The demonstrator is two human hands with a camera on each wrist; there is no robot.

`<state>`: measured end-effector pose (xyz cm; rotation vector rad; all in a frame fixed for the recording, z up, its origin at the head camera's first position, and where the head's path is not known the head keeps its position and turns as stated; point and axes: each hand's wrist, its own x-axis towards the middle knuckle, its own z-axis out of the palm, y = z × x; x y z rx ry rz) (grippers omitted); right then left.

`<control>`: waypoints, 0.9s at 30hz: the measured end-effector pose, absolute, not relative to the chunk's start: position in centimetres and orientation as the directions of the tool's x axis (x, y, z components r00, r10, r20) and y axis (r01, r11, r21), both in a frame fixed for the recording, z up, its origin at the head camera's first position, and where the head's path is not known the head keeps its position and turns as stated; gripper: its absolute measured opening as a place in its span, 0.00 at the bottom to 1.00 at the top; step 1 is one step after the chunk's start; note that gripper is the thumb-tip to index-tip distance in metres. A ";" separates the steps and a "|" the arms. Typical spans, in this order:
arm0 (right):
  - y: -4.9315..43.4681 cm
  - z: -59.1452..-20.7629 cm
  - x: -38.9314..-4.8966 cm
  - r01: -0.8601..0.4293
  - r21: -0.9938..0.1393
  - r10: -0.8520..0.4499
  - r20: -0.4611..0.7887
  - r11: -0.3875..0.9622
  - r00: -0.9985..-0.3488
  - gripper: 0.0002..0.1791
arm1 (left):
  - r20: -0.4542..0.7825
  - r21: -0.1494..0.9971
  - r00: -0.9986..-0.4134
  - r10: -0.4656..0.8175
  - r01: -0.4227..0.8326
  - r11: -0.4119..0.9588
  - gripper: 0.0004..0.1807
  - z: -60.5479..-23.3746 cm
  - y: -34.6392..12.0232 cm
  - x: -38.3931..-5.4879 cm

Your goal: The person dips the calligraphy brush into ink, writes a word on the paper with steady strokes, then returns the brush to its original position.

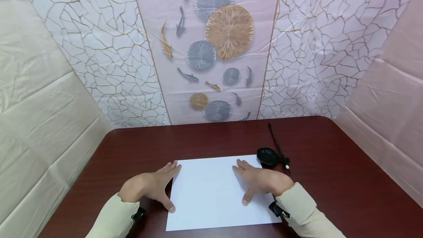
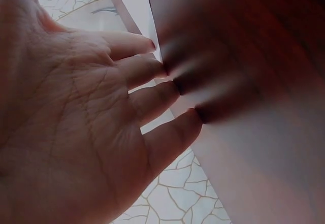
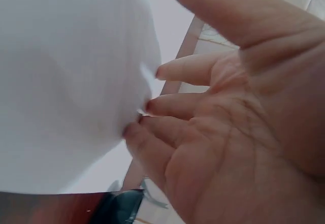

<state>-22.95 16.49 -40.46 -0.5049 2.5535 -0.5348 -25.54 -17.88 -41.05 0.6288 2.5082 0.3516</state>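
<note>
A blank white sheet of paper (image 1: 208, 194) lies flat on the dark reddish-brown table (image 1: 158, 139). At the sheet's left edge is my left hand (image 1: 153, 186), fingers spread and fairly straight, thumb tip by the lower left side. In the left wrist view the fingertips of the left hand (image 2: 101, 92) touch the tabletop beside the paper. My right hand (image 1: 261, 181) rests on the right part of the sheet, fingers extended forward and thumb apart. The right wrist view shows fingertips of the right hand (image 3: 218, 127) against the white paper (image 3: 66, 82), nothing held between them.
Just beyond the right hand, a round black object (image 1: 267, 156) overlaps or adjoins the paper's far right corner. A thin black rod (image 1: 277, 139) adjoins it and points to the back edge. Patterned cloth (image 1: 211, 83) hangs behind the table, with plain cloth at both sides.
</note>
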 end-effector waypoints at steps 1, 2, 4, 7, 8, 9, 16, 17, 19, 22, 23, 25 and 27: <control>16.4 -40.4 -22.9 -0.254 -0.448 -0.438 -0.375 0.857 -0.817 0.57 | -0.427 0.363 -0.754 0.499 0.362 0.858 0.74 -41.1 -17.9 -25.6; 16.4 -40.3 -22.9 -0.267 -0.443 -0.445 -0.368 0.856 -0.816 0.55 | -0.428 0.363 -0.754 0.498 0.361 0.859 0.74 -41.1 -18.0 -25.6; 16.3 -40.1 -22.9 -0.301 -0.426 -0.461 -0.347 0.853 -0.816 0.50 | -0.429 0.362 -0.755 0.496 0.360 0.860 0.74 -41.2 -18.0 -25.7; 16.4 -39.8 -23.1 -0.357 -0.426 -0.498 -0.283 0.831 -0.820 0.42 | -0.426 0.365 -0.754 0.500 0.363 0.858 0.74 -41.2 -18.0 -25.7; 16.6 -39.5 -23.2 -0.376 -0.435 -0.512 -0.254 0.818 -0.821 0.41 | -0.424 0.365 -0.755 0.501 0.364 0.857 0.74 -41.2 -18.0 -25.8; 16.8 -39.3 -23.3 -0.388 -0.450 -0.521 -0.222 0.805 -0.824 0.39 | -0.424 0.363 -0.755 0.501 0.365 0.857 0.74 -41.2 -18.0 -25.8; 19.2 -36.9 -24.4 -0.472 -0.539 -0.498 0.109 0.698 -0.860 0.27 | -0.443 0.342 -0.744 0.501 0.376 0.861 0.75 -41.0 -17.8 -25.7; 19.6 -36.7 -24.7 -0.475 -0.542 -0.471 0.158 0.693 -0.868 0.25 | -0.440 0.340 -0.745 0.501 0.378 0.861 0.76 -40.9 -17.7 -25.6; 20.4 -36.2 -25.4 -0.454 -0.553 -0.395 0.231 0.699 -0.889 0.22 | -0.433 0.339 -0.748 0.503 0.382 0.860 0.77 -40.9 -17.6 -25.5; 22.1 -35.8 -26.5 -0.358 -0.595 -0.265 0.241 0.719 -0.934 0.22 | -0.427 0.332 -0.753 0.500 0.384 0.862 0.77 -40.8 -17.3 -25.4; 22.7 -35.7 -26.8 -0.324 -0.600 -0.231 0.229 0.731 -0.946 0.23 | -0.427 0.330 -0.755 0.498 0.383 0.863 0.77 -40.8 -17.3 -25.4; 24.0 -35.7 -27.3 -0.252 -0.621 -0.175 0.183 0.742 -0.967 0.27 | -0.431 0.324 -0.759 0.488 0.374 0.869 0.77 -40.8 -17.2 -25.3; 25.5 -36.1 -27.7 -0.188 -0.628 -0.135 0.132 0.755 -0.982 0.30 | -0.437 0.321 -0.762 0.479 0.365 0.874 0.77 -41.0 -17.2 -25.4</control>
